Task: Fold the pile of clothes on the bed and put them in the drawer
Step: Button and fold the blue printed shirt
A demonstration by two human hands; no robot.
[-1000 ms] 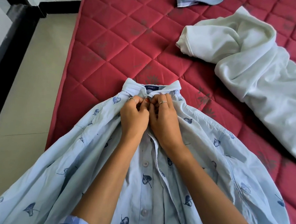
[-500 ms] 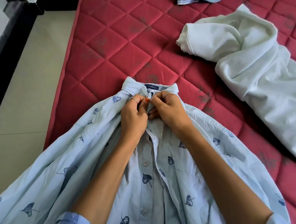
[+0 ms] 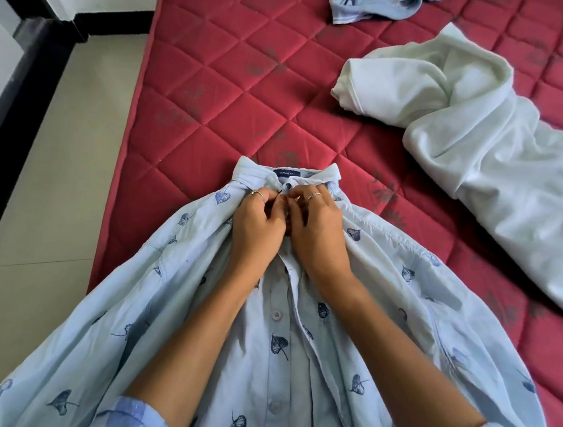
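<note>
A light blue shirt with dark leaf prints (image 3: pixel 294 352) lies front up on the red quilted mattress (image 3: pixel 236 98), collar away from me. My left hand (image 3: pixel 258 228) and my right hand (image 3: pixel 319 234) sit side by side just below the collar. Both pinch the shirt's front placket at the top button, fingers curled into the cloth. The button itself is hidden between my fingertips. A crumpled white garment (image 3: pixel 478 156) lies to the right on the mattress. A rumpled pale blue garment (image 3: pixel 372 1) lies at the far top edge.
The mattress's left edge (image 3: pixel 116 197) runs beside a beige tiled floor (image 3: pixel 52 191). A black frame (image 3: pixel 4 111) and a white wall stand at the far left. No drawer is in view.
My right hand has shifted back square beside my left at the collar. Both keep working the same spot on the placket; the shirt has barely moved.
</note>
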